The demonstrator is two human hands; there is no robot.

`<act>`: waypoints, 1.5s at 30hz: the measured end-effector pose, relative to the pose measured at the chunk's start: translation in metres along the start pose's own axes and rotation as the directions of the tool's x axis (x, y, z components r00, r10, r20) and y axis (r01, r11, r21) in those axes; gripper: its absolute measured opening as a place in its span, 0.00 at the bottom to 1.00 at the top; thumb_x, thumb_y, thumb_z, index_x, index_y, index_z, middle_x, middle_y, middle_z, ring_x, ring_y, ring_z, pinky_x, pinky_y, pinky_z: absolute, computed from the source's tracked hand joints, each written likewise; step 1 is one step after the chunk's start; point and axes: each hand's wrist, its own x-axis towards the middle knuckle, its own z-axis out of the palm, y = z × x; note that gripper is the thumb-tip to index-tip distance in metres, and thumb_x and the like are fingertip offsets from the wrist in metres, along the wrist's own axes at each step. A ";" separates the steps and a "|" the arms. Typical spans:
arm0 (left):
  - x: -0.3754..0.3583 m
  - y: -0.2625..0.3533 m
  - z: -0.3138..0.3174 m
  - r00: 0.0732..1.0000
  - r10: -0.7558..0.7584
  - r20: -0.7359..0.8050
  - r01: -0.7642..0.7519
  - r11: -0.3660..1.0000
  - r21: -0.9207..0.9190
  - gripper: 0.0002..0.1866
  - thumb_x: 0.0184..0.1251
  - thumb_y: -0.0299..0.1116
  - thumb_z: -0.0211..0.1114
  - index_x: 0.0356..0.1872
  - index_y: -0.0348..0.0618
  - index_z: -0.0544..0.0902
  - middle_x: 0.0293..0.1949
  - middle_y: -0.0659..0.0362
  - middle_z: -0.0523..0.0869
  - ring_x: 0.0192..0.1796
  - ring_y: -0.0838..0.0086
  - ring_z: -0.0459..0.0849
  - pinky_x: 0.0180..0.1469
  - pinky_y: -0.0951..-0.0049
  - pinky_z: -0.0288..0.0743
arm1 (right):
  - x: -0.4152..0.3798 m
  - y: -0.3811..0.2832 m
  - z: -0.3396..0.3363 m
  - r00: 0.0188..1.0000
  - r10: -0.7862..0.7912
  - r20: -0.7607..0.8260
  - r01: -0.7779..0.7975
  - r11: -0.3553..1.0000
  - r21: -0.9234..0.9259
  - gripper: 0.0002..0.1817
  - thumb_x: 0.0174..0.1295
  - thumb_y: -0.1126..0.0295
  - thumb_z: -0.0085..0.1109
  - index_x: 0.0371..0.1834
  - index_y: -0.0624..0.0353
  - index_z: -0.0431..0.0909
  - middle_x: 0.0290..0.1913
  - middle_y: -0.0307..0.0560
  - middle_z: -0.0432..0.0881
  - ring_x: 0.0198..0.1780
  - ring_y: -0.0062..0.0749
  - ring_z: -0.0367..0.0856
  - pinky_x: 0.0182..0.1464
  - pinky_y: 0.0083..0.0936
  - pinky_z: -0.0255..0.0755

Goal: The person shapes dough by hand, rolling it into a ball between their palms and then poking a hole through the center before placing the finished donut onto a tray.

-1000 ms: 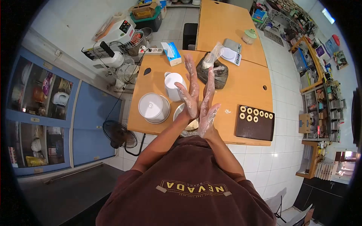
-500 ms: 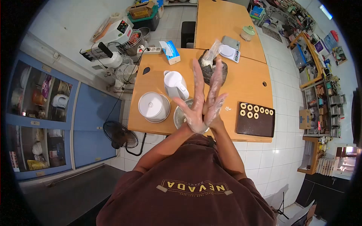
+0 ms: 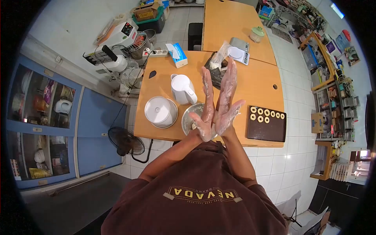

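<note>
Dough unseen between flat palms; left hand (image 3: 206, 111), right hand (image 3: 226, 105) shifted forward.

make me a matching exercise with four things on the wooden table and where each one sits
Things:
1. dark baking tray of ring-shaped dough pieces
2. white plastic jug
3. round white lidded container
4. blue and white tissue box

Places:
A. far edge, beside the power strip
B. left of the metal bowl, near the front edge
C. right end, near the front edge
D. just beyond the metal bowl, left of the raised hands

Pairs: 1-C, 2-D, 3-B, 4-A
</note>
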 end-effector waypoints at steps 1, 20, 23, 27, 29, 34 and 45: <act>0.001 -0.003 -0.007 0.999 0.035 0.024 -0.034 0.999 -0.038 0.65 0.60 0.88 0.14 0.86 0.42 0.32 0.88 0.56 0.31 0.88 0.65 0.27 0.85 0.58 0.17 | 0.001 0.003 -0.001 1.000 -0.005 0.001 0.005 1.000 -0.012 0.57 0.70 0.23 0.07 0.88 0.59 0.34 0.89 0.55 0.32 0.89 0.50 0.25 0.84 0.53 0.21; 0.008 0.001 -0.005 0.998 0.062 0.018 -0.061 0.995 -0.078 0.64 0.63 0.87 0.18 0.86 0.43 0.35 0.88 0.56 0.32 0.88 0.65 0.29 0.85 0.58 0.20 | -0.014 0.028 0.032 0.989 -0.144 0.034 0.147 0.983 -0.107 0.55 0.63 0.45 0.58 0.88 0.61 0.43 0.88 0.58 0.43 0.88 0.52 0.40 0.84 0.50 0.37; 0.025 0.009 -0.009 0.998 0.006 -0.070 -0.022 0.974 -0.225 0.63 0.64 0.86 0.19 0.86 0.43 0.35 0.88 0.56 0.32 0.88 0.65 0.29 0.85 0.58 0.20 | 0.004 0.031 0.041 0.985 -0.155 0.073 0.145 0.980 0.133 0.57 0.58 0.55 0.75 0.86 0.62 0.51 0.87 0.58 0.50 0.88 0.50 0.45 0.83 0.47 0.45; 0.033 -0.016 -0.020 0.996 -0.036 -0.078 -0.002 0.903 -0.430 0.58 0.71 0.81 0.21 0.86 0.42 0.34 0.88 0.58 0.30 0.88 0.65 0.25 0.85 0.57 0.17 | -0.008 0.010 0.025 0.989 -0.059 0.137 0.048 0.995 0.084 0.55 0.59 0.50 0.65 0.87 0.61 0.49 0.87 0.57 0.48 0.88 0.50 0.43 0.84 0.48 0.42; 0.027 -0.027 -0.018 1.000 -0.007 -0.026 -0.001 0.949 -0.315 0.58 0.69 0.82 0.21 0.86 0.44 0.34 0.88 0.59 0.31 0.88 0.66 0.26 0.85 0.57 0.18 | -0.009 0.003 0.015 0.992 -0.039 0.123 0.031 0.997 0.064 0.54 0.60 0.48 0.59 0.87 0.60 0.48 0.88 0.57 0.47 0.88 0.50 0.41 0.84 0.48 0.40; 0.008 -0.010 -0.002 0.988 0.104 0.116 -0.103 0.994 -0.021 0.61 0.66 0.85 0.21 0.87 0.47 0.35 0.88 0.59 0.33 0.88 0.67 0.29 0.85 0.57 0.21 | 0.005 0.000 0.001 0.999 -0.035 0.031 0.033 0.997 0.072 0.53 0.62 0.42 0.46 0.87 0.59 0.44 0.88 0.56 0.43 0.88 0.49 0.38 0.84 0.49 0.35; 0.037 -0.004 -0.014 0.984 -0.119 -0.135 0.095 0.981 -0.172 0.63 0.61 0.88 0.18 0.87 0.49 0.35 0.88 0.59 0.33 0.88 0.64 0.31 0.85 0.51 0.22 | -0.032 -0.009 0.003 0.989 0.043 0.139 -0.035 0.998 -0.057 0.54 0.67 0.29 0.16 0.88 0.57 0.38 0.89 0.55 0.36 0.89 0.48 0.30 0.85 0.50 0.26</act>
